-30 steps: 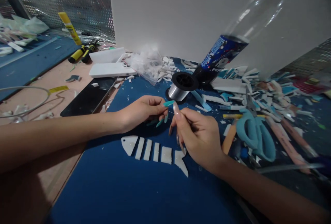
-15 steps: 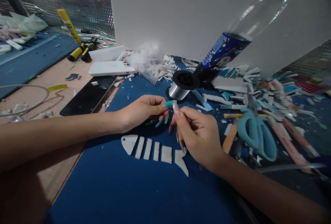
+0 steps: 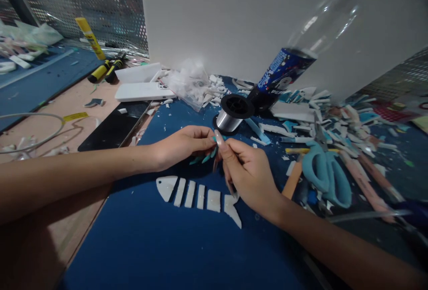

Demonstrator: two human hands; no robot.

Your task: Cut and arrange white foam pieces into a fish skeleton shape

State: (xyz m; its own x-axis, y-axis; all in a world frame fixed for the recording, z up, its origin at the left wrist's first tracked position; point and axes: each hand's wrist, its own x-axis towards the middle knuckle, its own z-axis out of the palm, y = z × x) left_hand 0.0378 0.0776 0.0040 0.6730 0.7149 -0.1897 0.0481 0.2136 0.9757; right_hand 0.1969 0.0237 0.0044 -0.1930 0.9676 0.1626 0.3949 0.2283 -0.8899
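Observation:
My left hand (image 3: 190,146) and my right hand (image 3: 245,169) meet above the blue mat (image 3: 160,250), fingertips pinched together. Whatever lies between the fingertips is too small to make out. Below them lie white flat pieces in a row shaped like a fish: a head (image 3: 166,188) with a small hole, narrow strips (image 3: 189,193), a wider piece (image 3: 213,200) and a tail (image 3: 233,212), partly under my right fingers. Just behind the hands a spool of clear thread (image 3: 230,118) rests on the mat.
Blue scissors (image 3: 326,171) and white and blue scraps (image 3: 301,127) lie at the right. A tilted plastic bottle (image 3: 284,73) stands behind the spool. Farther left are a black phone (image 3: 113,127), a white case (image 3: 143,91), yellow-black tools (image 3: 99,71) and a plastic bag (image 3: 187,84).
My right hand has moved a little to the left, its fingertips now overlapping those of my left hand. The view has shifted slightly. The white pieces keep their arrangement.

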